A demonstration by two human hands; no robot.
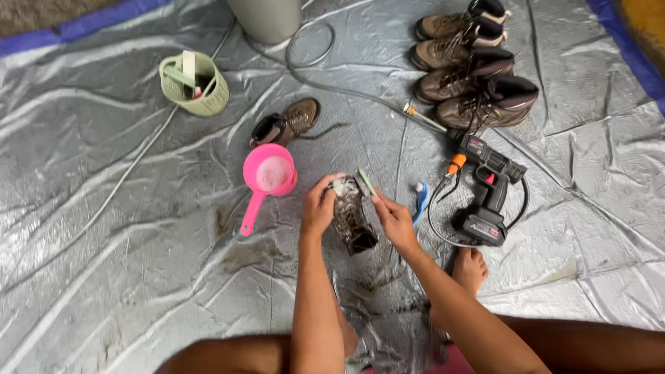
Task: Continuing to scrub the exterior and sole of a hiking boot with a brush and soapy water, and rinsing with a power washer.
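Left hand (317, 208) grips a soapy muddy boot (350, 213), right hand (393, 220) pinches a green brush (366, 182) against it, mid-tarp (125, 263).

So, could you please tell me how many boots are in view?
6: four brown boots in a row at top right, one boot on its side above the pink scoop, and one soapy boot in both hands.
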